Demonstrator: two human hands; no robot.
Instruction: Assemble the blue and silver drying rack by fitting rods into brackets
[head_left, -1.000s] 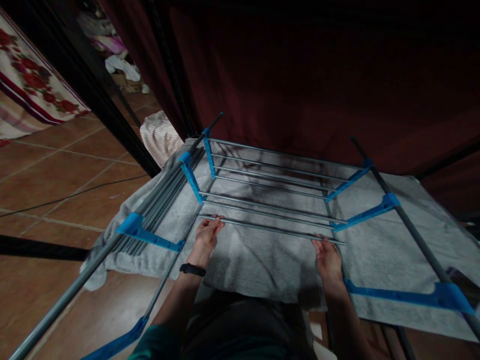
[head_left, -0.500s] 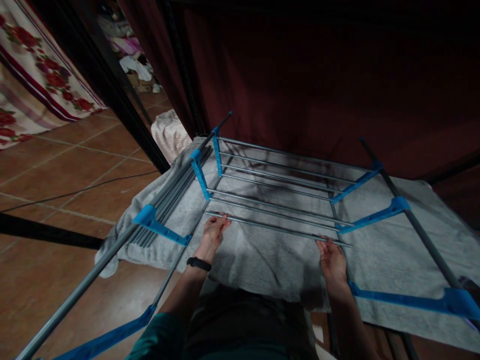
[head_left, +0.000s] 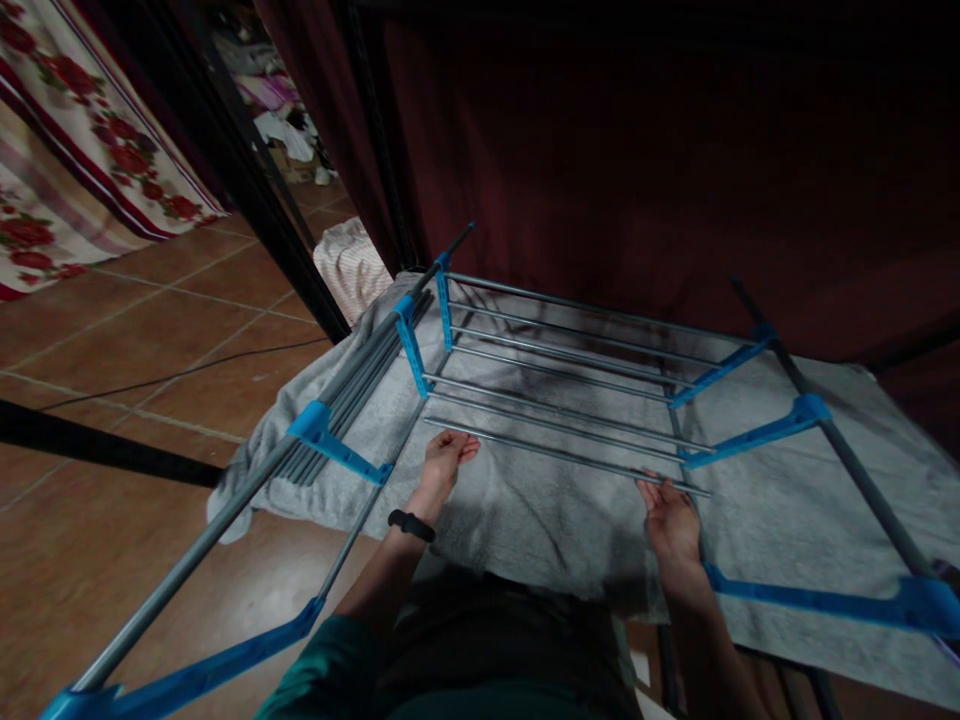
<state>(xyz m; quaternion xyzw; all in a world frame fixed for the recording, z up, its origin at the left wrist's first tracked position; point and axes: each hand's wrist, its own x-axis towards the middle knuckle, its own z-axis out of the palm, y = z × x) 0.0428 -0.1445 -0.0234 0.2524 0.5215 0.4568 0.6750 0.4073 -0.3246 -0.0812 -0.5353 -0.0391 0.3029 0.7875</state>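
Observation:
A thin grey metal rod [head_left: 555, 453] lies crosswise in front of me, its two ends free of the blue brackets. My left hand [head_left: 445, 465], wearing a black wristband, has its fingers closed at the rod's left part. Near the right end, my right hand [head_left: 670, 515] pinches the same rod with its fingertips. Around both hands stands a drying rack frame with grey side tubes [head_left: 202, 560] and blue plastic brackets [head_left: 345, 450]. Several rods [head_left: 555, 365] span between the farther brackets. A blue bracket [head_left: 817, 598] at the near right carries no rod.
A bundle of loose grey rods [head_left: 352, 400] lies at the left on a grey blanket [head_left: 517, 520]. Behind hangs a dark red curtain [head_left: 600, 180]. Black posts [head_left: 240, 170] stand at the left, over a tiled floor [head_left: 150, 370] with a cable [head_left: 187, 372].
The view has shifted slightly, so the rack appears farther right. My left hand sits slightly lower against the rod. My right hand keeps its place at the rod's right end.

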